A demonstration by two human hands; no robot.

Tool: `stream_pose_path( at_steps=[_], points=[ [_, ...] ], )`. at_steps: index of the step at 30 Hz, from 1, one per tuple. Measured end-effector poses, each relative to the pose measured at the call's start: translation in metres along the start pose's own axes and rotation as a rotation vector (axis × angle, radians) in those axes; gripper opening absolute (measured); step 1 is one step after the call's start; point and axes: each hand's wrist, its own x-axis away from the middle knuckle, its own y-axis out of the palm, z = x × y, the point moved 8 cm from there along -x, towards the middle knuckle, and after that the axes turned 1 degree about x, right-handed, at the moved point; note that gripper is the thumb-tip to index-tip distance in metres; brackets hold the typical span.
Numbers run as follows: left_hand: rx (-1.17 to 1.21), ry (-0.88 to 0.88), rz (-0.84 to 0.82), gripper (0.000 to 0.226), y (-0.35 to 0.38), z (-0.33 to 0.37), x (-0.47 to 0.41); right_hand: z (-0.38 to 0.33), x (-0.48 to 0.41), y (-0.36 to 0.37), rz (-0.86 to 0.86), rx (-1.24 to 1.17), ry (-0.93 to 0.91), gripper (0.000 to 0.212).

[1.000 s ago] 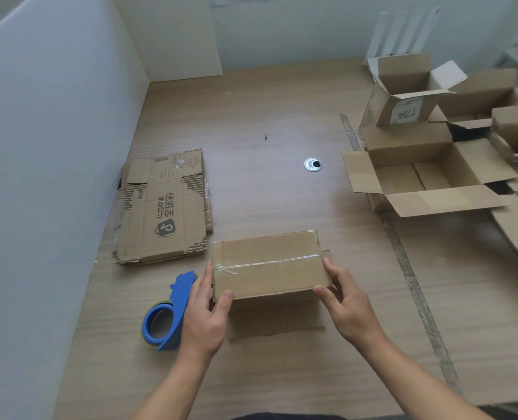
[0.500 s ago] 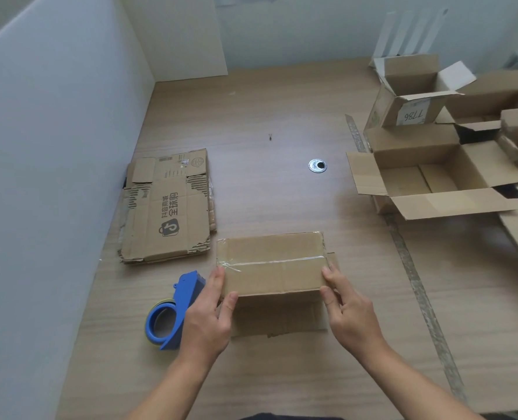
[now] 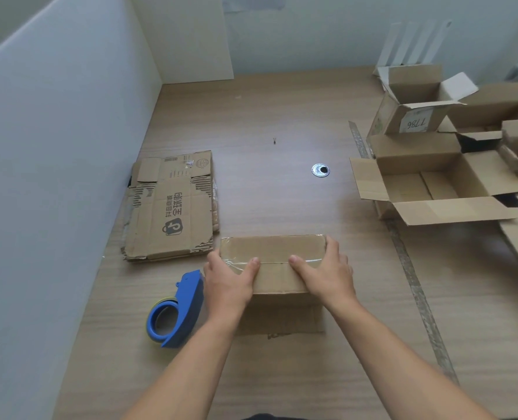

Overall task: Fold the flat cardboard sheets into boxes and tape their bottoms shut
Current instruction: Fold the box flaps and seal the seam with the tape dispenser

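A small brown cardboard box (image 3: 274, 253) stands upside down on the wooden table, with clear tape along its bottom seam. My left hand (image 3: 229, 280) holds its left end, thumb laid on the taped top. My right hand (image 3: 324, 272) holds its right end, thumb on top, fingers wrapped round the side. A blue tape dispenser (image 3: 176, 310) lies on the table just left of my left hand. A stack of flat printed cardboard sheets (image 3: 173, 207) lies further back on the left.
Several open folded boxes (image 3: 433, 183) crowd the right side of the table (image 3: 282, 116). A round metal grommet (image 3: 320, 170) sits mid-table. A white partition wall (image 3: 54, 147) runs along the left. A strip of worn tape (image 3: 409, 283) crosses the tabletop on the right.
Both hands have slid up from the box's near corners onto its ends, thumbs now resting on the taped top. The box has stayed in place.
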Motion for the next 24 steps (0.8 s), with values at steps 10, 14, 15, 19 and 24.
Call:
stream_pose_path(
  at_steps=[10, 14, 15, 19, 24],
  points=[
    [0.103, 0.074, -0.028, 0.014, -0.021, -0.004, -0.013, 0.003, -0.009, -0.008, 0.029, -0.111, -0.127, 0.048],
    [0.173, 0.037, -0.05, 0.01, -0.021, -0.009, -0.015, 0.005, -0.01, -0.015, 0.018, -0.191, -0.157, 0.036],
    [0.199, 0.024, -0.059, 0.013, -0.021, -0.011, -0.015, 0.006, -0.009, -0.015, 0.004, -0.225, -0.157, 0.035],
    [0.321, 0.025, -0.101, 0.022, -0.024, -0.005, -0.01, 0.015, -0.006, -0.019, -0.001, -0.367, -0.14, 0.039],
    [0.491, 0.127, -0.06, 0.017, -0.04, 0.018, 0.0, 0.008, -0.005, -0.043, -0.033, -0.663, -0.096, 0.027]
  ],
)
